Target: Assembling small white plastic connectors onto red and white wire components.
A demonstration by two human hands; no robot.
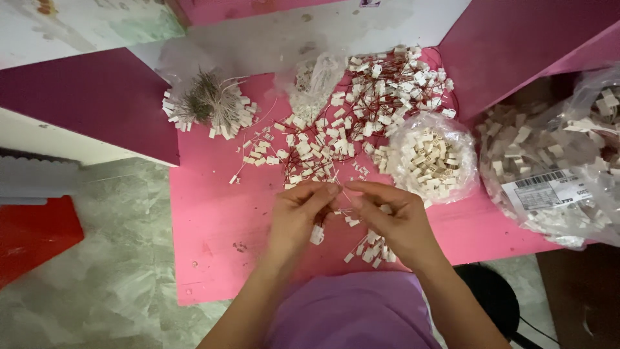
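Note:
My left hand [298, 216] and my right hand [391, 216] meet over the pink table [213, 226], fingertips pinched together on a thin wire. A small white plastic connector [317, 234] hangs below my left hand. Under my right hand lies a little cluster of wired white connectors [371, 251]. Just beyond my fingers spreads a heap of white connectors with red wires [361, 110].
A bundle of grey wires with white ends [210, 103] lies at the far left of the table. Clear bags of white connectors sit at right [429, 158] and far right [568, 161], another at the back [316, 84]. Maroon panels flank the table; a red object [32, 232] lies on the floor.

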